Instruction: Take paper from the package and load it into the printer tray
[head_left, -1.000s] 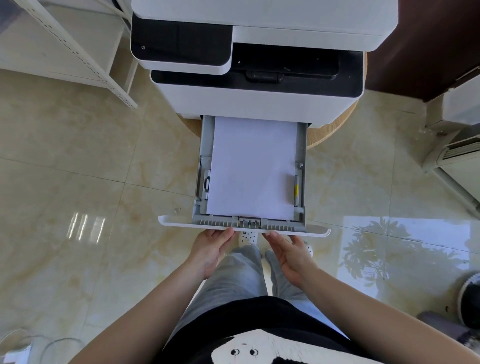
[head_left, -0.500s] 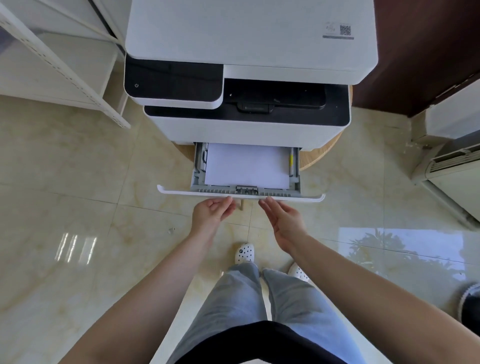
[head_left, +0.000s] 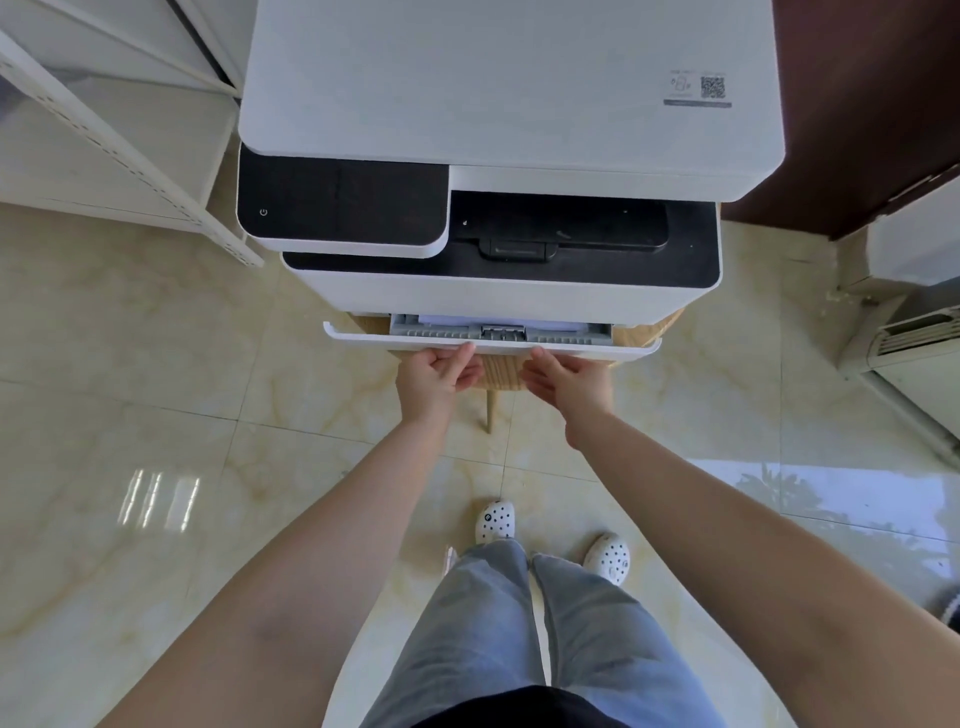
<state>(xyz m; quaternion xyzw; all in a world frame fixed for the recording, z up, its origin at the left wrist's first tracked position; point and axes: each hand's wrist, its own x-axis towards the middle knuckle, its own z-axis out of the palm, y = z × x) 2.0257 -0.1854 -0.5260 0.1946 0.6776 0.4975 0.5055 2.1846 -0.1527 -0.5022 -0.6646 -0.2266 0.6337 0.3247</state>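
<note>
A white and black printer stands on a round wooden stool. Its paper tray sticks out only a little from the bottom front. A thin strip of white paper shows inside the tray. My left hand presses its fingertips against the tray's white front edge, left of centre. My right hand does the same just right of centre. Both hands have their fingers extended and hold nothing. The paper package is out of view.
A white metal shelf stands at the left. A white appliance sits against the wall at the right, next to a dark brown panel. Glossy beige floor tiles surround the stool. My legs and white clogs are below.
The tray, pulled far out with the paper stack showing a second ago, has slid almost fully into the printer. Both hands followed it forward, pushing on its front edge.
</note>
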